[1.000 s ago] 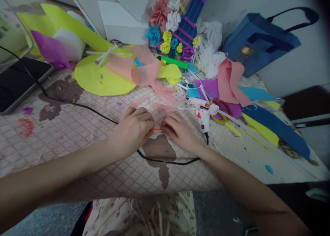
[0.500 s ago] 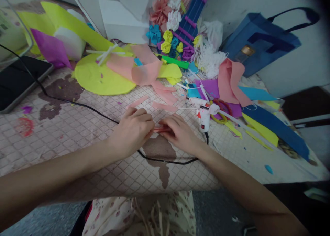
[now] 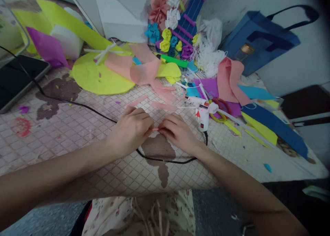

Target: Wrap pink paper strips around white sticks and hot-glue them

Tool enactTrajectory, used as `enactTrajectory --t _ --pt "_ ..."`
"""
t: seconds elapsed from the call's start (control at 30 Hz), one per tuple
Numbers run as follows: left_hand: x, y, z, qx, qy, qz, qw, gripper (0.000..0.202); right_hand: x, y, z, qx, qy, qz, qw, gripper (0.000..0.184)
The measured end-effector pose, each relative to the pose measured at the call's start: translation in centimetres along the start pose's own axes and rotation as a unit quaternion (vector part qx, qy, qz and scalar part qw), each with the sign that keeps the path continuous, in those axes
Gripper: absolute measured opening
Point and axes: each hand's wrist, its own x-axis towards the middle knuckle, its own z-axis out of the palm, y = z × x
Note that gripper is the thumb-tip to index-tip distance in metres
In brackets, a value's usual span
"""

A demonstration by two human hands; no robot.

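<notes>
My left hand (image 3: 131, 130) and my right hand (image 3: 177, 131) meet at the middle of the table, fingers curled. Between them they pinch a small pink paper strip (image 3: 155, 128), of which only a short bit shows. Both hands rest on the checked tablecloth (image 3: 77, 132). More pink paper strips (image 3: 163, 106) lie just beyond the hands. A white hot glue gun (image 3: 202, 116) with a red light lies right of my right hand, its black cord (image 3: 165, 161) looping under my wrists.
Yellow paper sheets (image 3: 98, 77), pink paper (image 3: 144, 72), purple and blue sheets (image 3: 273, 126) crowd the back and right. Paper flowers (image 3: 167, 33) stand at the back, beside a blue bag (image 3: 257, 40). A dark tablet (image 3: 15, 81) lies far left. Scissors (image 3: 219, 108) sit by the glue gun.
My hands stay together on the pink strip; the fingers shifted a little along it, and less of the strip shows than half a second ago. The view tilted slightly.
</notes>
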Motion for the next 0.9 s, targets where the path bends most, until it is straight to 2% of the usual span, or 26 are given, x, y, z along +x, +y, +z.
enactTrajectory --t 0.17,0.4,0.5,0.57,0.63,0.8,0.9 --pt "-0.1 -0.1 0.3 -0.008 0.024 -0.011 1.000 0.005 0.0 0.1 0.1 0.010 0.012 0.001 1.000 0.013" --pt "0.1 -0.3 -0.1 -0.044 0.054 0.006 0.998 0.002 0.0 -0.2 -0.2 0.059 0.039 0.019 0.997 0.009" --pt "0.4 -0.4 -0.9 -0.127 0.109 -0.024 0.986 0.026 0.2 -0.6 -0.7 0.147 0.077 0.083 0.983 0.007" --pt "0.6 -0.6 -1.2 -0.203 0.151 -0.064 0.965 0.040 0.4 -0.7 -0.9 0.239 0.091 0.148 0.955 0.006" --pt "0.7 -0.7 -1.2 -0.295 0.157 -0.108 0.936 0.041 0.5 -0.7 -0.9 0.323 0.098 0.195 0.921 0.011" --pt "1.1 -0.4 -0.2 -0.502 0.026 -0.171 0.847 0.029 0.5 -0.6 -0.4 0.436 0.127 0.230 0.861 0.022" --pt "1.4 0.0 0.0 -0.566 -0.011 -0.199 0.800 0.027 0.4 -0.8 -0.1 0.474 0.119 0.235 0.840 0.025"
